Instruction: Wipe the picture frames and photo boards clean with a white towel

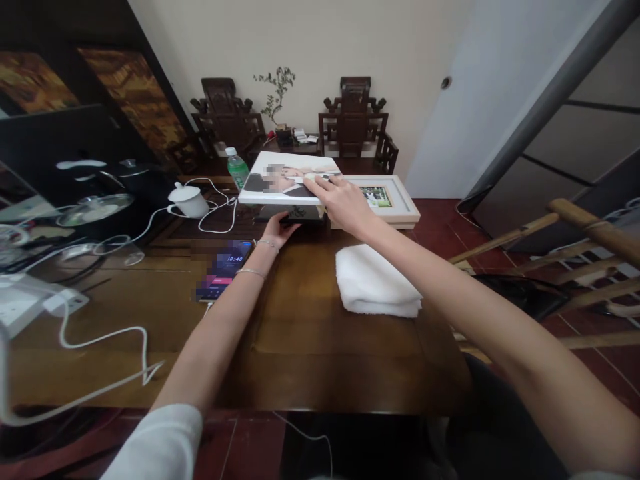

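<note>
A white-edged photo panel (265, 173) with a printed picture of people lies face up at the far side of the table. My right hand (345, 203) reaches over its right part, fingers bent onto the printed surface; its thumb is hidden. Just below that panel is a dark glossy panel (313, 212). My left hand (280, 230) is at its front edge, thumb above and fingers partly hidden beneath. Right of both, a pale framed picture (403, 200) sits partly behind my right hand. A folded white towel (375, 280) lies nearer, below my right forearm.
Left of my left forearm lies a lit phone (225, 270) on a cable. A lidded white cup (187, 200), a green bottle (237, 170) and a power strip (30, 303) with loose white cables occupy the left side. Wooden chair rails (595, 227) stand at right.
</note>
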Motion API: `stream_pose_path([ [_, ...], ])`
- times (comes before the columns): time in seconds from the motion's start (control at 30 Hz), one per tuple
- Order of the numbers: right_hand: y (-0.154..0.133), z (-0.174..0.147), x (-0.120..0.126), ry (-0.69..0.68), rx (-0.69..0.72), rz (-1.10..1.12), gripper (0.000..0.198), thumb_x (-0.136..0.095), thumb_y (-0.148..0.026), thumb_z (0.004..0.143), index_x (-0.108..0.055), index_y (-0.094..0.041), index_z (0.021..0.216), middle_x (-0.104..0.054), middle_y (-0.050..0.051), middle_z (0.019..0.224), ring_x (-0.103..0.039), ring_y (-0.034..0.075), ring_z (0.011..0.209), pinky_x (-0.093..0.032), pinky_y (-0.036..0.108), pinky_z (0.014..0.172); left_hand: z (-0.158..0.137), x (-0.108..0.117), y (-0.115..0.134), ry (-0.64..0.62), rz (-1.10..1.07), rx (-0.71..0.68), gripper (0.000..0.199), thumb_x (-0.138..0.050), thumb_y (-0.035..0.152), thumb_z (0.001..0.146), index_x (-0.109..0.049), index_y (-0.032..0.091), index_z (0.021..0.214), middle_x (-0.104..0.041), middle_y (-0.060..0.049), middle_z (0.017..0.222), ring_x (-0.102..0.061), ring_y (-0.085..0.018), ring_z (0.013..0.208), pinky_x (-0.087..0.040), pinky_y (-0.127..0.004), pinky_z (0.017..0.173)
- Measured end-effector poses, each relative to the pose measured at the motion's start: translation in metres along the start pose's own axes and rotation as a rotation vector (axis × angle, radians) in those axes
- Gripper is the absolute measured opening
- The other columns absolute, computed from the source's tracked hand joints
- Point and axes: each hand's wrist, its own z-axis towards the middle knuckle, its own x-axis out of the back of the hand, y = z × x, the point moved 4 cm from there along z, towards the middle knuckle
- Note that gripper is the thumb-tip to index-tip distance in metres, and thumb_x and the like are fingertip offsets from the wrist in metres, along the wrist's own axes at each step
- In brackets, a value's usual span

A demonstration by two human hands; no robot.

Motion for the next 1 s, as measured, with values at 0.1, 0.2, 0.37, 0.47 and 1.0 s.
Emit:
stream_pose_path([
  [0.1, 0.000, 0.002, 0.001, 0.006, -0.006, 0.000, 0.062, -0.033, 0.002, 0.086, -0.038, -0.014, 0.145, -0.052, 0.012, 0.141, -0.050, 0.030, 0.119, -0.043, 0.042, 0.090, -0.015, 0.007, 0.002, -0.009, 0.027, -0.034, 0.012, -0.052, 0.007, 0.088, -0.062, 0.013, 0.090, -0.065, -0.007, 0.081, -0.066, -0.017, 0.080, -0.062, -0.030, 0.074],
  [0.2, 0.000, 0.004, 0.002, 0.003, -0.016, 0.011, 0.061, -0.032, 0.001, 0.087, -0.038, -0.014, 0.146, -0.052, 0.012, 0.141, -0.050, 0.030, 0.120, -0.043, 0.043, 0.090, -0.038, 0.017, 0.003, -0.029, 0.042, -0.059, 0.013, -0.051, 0.003, 0.087, -0.060, 0.012, 0.087, -0.067, -0.006, 0.084, -0.068, -0.017, 0.078, -0.063, -0.032, 0.072],
  [0.37, 0.000, 0.006, -0.001, 0.003, -0.003, 0.006, 0.060, -0.032, -0.002, 0.088, -0.037, -0.014, 0.146, -0.052, 0.013, 0.141, -0.050, 0.032, 0.121, -0.045, 0.044, 0.090, -0.092, 0.041, 0.005, -0.041, 0.067, -0.048, 0.012, -0.051, 0.003, 0.088, -0.061, 0.009, 0.084, -0.070, -0.009, 0.085, -0.069, -0.018, 0.069, -0.063, -0.030, 0.058],
  [0.47, -0.001, 0.007, -0.005, -0.003, -0.003, -0.001, 0.062, -0.033, -0.001, 0.087, -0.036, -0.015, 0.147, -0.051, 0.013, 0.142, -0.051, 0.032, 0.118, -0.045, 0.044, 0.088, -0.128, 0.058, 0.001, -0.031, 0.087, -0.055, 0.014, -0.051, 0.001, 0.087, -0.063, 0.007, 0.085, -0.071, -0.009, 0.083, -0.070, -0.018, 0.064, -0.063, -0.029, 0.056],
  [1.0, -0.034, 0.027, -0.042, -0.059, 0.011, 0.070, 0.064, -0.034, 0.000, 0.085, -0.035, -0.016, 0.147, -0.055, 0.013, 0.137, -0.053, 0.031, 0.114, -0.046, 0.041, 0.085, -0.236, 0.116, -0.045, 0.171, 0.058, -0.205, 0.032, -0.064, -0.003, 0.073, -0.065, 0.016, 0.099, -0.072, 0.001, 0.082, -0.069, -0.014, 0.063, -0.064, -0.026, 0.055],
])
